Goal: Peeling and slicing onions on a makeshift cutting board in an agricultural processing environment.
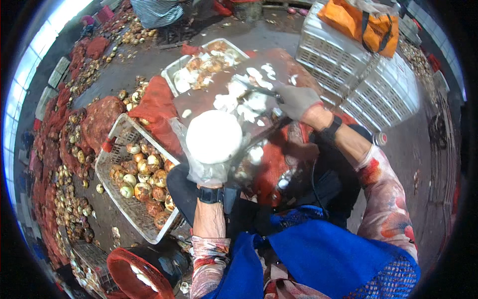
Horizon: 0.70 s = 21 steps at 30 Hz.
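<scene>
My left hand (206,172), in a clear plastic glove, holds a large, white peeled onion (214,136) up above my lap. Its fingers are partly hidden behind the onion. My right hand (298,102), in a grey glove, is closed around a dark-handled knife (264,90) that points left over the work board (201,103). The blade is blurred and partly lost among white onion pieces (254,102) scattered on the board. Both wrists wear dark bands.
Left of my knees stands a white crate (112,199) of unpeeled onions (144,174). Another crate (172,74) with peels and onion scraps sits beyond the board. White stacked crates (343,65) carry an orange bag (373,30) at right. A red-rimmed bucket (117,264) stands lower left.
</scene>
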### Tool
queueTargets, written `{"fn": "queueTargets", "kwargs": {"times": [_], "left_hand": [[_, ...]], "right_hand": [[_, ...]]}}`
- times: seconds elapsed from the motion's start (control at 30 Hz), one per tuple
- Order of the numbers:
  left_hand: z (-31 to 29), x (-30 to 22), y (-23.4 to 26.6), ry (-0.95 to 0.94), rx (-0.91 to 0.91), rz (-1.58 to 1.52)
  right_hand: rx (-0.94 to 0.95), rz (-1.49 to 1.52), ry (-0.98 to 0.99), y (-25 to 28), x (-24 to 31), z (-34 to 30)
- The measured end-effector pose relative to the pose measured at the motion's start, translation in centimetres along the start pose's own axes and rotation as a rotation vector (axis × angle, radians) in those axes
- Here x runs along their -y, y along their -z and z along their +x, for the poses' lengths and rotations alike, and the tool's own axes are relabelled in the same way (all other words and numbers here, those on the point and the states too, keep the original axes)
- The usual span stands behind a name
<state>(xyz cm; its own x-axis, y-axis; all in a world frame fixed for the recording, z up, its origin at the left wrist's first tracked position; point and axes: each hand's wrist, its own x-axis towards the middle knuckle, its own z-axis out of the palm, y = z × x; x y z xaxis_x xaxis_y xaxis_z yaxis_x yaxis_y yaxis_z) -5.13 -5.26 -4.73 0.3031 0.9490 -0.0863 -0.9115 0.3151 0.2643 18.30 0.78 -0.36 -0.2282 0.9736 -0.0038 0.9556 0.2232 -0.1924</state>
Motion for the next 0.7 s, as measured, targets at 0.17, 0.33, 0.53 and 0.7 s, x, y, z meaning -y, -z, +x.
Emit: {"fn": "queueTargets", "kwargs": {"times": [0.17,0.33,0.53,0.7], "left_hand": [[0.6,-1.1,3.6,-0.144,-0.141,0.059],[0.2,-0.3,5.8,-0.422,-0.068,0.542],[0.5,-0.9,5.6,-0.469,-0.107,0.697],[-0.4,-1.2,5.5,-0.682,-0.171,1.313]], "right_hand": [[-0.079,0.096,0.117,0.0,1.9,-1.9],[0.183,0.277,0.149,2.1,4.2,-4.5],[0.488,0.810,0.016,0.9,3.4,-6.1],[0.383,0.515,0.102,1.5,3.8,-6.1]]}}
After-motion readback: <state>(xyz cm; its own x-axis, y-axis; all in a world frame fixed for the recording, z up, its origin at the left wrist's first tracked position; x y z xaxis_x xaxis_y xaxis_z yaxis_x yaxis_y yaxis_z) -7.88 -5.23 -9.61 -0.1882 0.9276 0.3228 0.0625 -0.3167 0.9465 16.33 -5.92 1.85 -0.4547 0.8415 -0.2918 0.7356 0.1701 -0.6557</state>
